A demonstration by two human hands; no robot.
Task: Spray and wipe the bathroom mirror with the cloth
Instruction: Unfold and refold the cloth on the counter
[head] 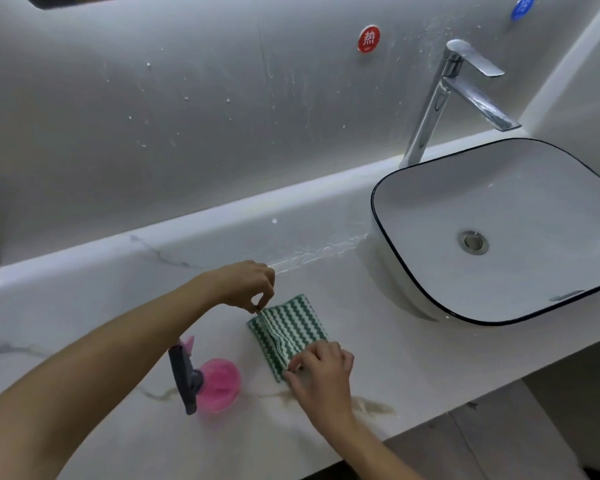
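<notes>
Cloth (290, 329) lay folded mid-countertop (84, 306), long axis running from back toward front edge, left hand (246, 284) pinching its far corner, right hand (321, 370) pinching its near corner, spray bottle (205, 379) standing just left.

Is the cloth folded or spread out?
Folded: the cloth lies doubled on the counter, left hand and right hand pinching its edge.
</notes>
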